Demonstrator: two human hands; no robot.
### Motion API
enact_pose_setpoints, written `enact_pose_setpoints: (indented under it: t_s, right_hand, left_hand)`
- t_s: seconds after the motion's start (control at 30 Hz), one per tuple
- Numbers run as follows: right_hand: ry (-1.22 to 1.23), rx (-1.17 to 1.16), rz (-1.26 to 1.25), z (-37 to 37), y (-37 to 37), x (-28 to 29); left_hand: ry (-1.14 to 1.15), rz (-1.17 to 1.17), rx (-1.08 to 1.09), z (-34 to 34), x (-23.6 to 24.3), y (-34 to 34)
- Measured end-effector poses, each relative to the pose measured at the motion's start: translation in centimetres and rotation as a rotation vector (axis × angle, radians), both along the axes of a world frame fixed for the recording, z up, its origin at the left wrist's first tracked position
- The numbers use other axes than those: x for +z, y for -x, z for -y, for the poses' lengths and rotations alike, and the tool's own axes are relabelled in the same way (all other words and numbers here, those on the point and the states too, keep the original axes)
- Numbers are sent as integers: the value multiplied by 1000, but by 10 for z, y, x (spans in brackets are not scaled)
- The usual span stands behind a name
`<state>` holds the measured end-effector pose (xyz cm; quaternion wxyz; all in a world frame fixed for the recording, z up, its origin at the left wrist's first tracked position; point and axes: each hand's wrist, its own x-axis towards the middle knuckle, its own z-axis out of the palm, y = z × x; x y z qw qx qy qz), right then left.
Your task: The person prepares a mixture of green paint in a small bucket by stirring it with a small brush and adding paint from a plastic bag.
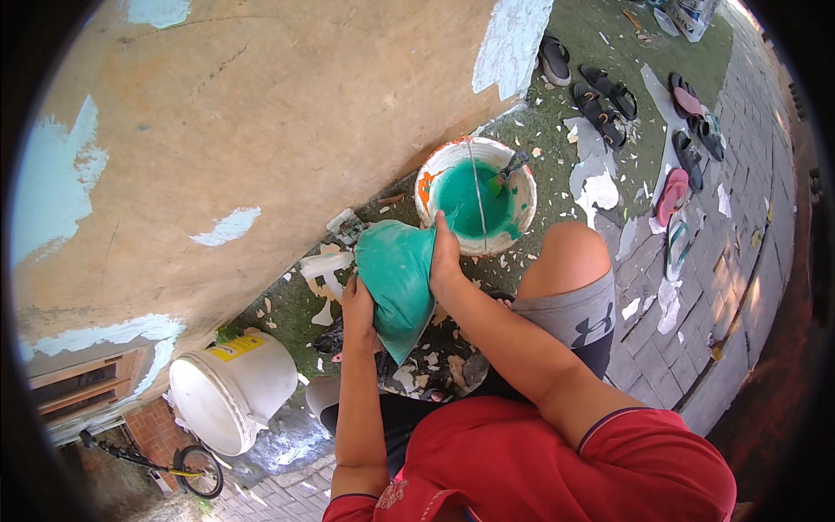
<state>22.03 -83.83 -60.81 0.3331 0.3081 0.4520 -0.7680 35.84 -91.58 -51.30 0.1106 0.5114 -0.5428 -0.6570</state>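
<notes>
Hands on both sides clamp the green, paint-soaked cloth bundle, which hangs just beside the paint bucket, on its near side, so any drips fall close to the bucket rather than on me. My left hand closes around the bundle's lower left flank, squeezing it. My right hand presses flat along its right side, fingers wrapped over the top edge toward the bucket rim. Green paint fills the bucket, and a stirring stick leans against its far wall. My bare knee rises just right of the bucket. A white lidded tub lies tipped on its side, well apart from the bucket, by the peeling wall.
</notes>
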Motion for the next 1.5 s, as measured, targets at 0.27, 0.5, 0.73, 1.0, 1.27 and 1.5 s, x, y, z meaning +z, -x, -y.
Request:
enact_pose_setpoints:
  t_s: [0.27,0.5,0.73,1.0,1.27,1.5]
  right_hand:
    - [-75,43,58,-4,1,12]
    - [-102,32,61,-6,1,13]
    - [-89,22,21,-6,0,17]
    - [-129,0,4,0,-4,11]
    - [-104,9,46,-2,3,11]
    - [-91,-2,64,-3,0,26]
  left_hand:
    - [18,26,-5,4,-5,-1]
    - [27,44,-26,-1,-1,4]
    - [36,43,-35,3,-12,0]
    - [11,33,-30,6,-21,-5]
    - [-11,78,-5,-7,7,8]
    - [55,102,-32,-4,9,7]
